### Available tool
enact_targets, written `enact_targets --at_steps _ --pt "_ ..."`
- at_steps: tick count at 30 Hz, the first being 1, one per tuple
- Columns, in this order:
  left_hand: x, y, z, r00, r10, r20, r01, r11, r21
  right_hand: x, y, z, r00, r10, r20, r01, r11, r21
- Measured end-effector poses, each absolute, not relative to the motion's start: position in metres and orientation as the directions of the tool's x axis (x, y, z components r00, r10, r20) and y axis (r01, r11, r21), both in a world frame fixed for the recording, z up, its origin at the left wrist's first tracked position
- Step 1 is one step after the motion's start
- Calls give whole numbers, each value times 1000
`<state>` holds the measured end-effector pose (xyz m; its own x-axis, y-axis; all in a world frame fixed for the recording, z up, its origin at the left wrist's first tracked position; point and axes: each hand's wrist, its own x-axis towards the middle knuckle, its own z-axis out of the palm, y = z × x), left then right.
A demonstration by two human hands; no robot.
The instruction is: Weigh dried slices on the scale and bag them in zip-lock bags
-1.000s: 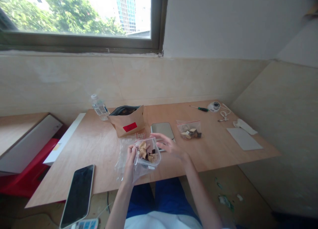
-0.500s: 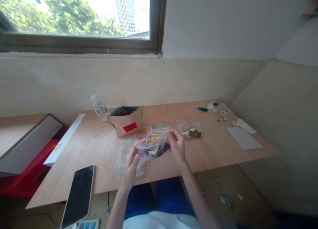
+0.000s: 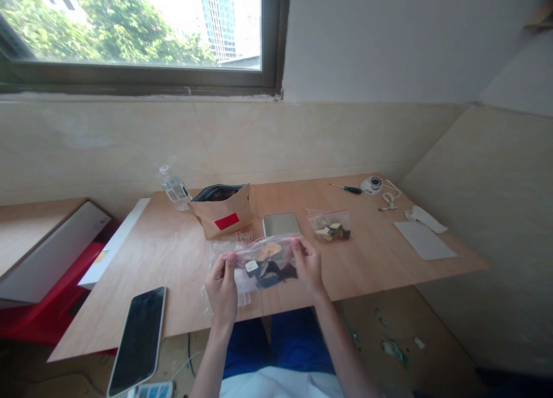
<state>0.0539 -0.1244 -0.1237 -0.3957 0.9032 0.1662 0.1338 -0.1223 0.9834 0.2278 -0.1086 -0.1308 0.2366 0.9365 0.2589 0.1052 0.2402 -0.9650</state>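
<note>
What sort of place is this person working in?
Probably a small indoor workroom, though I cannot be sure: a plain wooden table stands near a window, with a green-handled screwdriver on it.

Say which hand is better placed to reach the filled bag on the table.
Probably the right hand: it is nearer the tabletop bag. The left hand is farther; both pinch the held bag.

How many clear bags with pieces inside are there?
2: one bag held between the left hand and right hand; another bag on the table, beyond the right hand. The brown pouch could hide more.
</note>
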Motion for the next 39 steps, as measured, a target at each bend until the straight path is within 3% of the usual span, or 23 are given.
enact_targets --at_steps 6,10,13,19,27,34,39 --pt "51 -117 -121 -249 968 13 -46 -25 999 233 -112 -139 268 924 272 197 224 -955" --pt "47 -115 -122 -236 970 -50 -133 19 991 238 -113 -146 244 927 285 237 228 -944" --pt "50 -116 -124 -257 966 -43 -170 -1 985 238 -114 -150 245 927 284 257 221 -941" --pt "56 -118 -128 -345 938 21 -52 -42 998 232 -116 -153 259 925 279 266 209 -941" --pt "55 -117 -125 -177 984 2 -152 -29 988 231 -118 -142 422 882 210 114 178 -977" --pt "53 -117 -128 -285 958 -2 -162 -46 986 242 -117 -148 210 956 203 118 182 -976" --pt "53 -118 -127 -309 951 18 -144 -65 987 244 -120 -138 221 938 266 192 226 -955"
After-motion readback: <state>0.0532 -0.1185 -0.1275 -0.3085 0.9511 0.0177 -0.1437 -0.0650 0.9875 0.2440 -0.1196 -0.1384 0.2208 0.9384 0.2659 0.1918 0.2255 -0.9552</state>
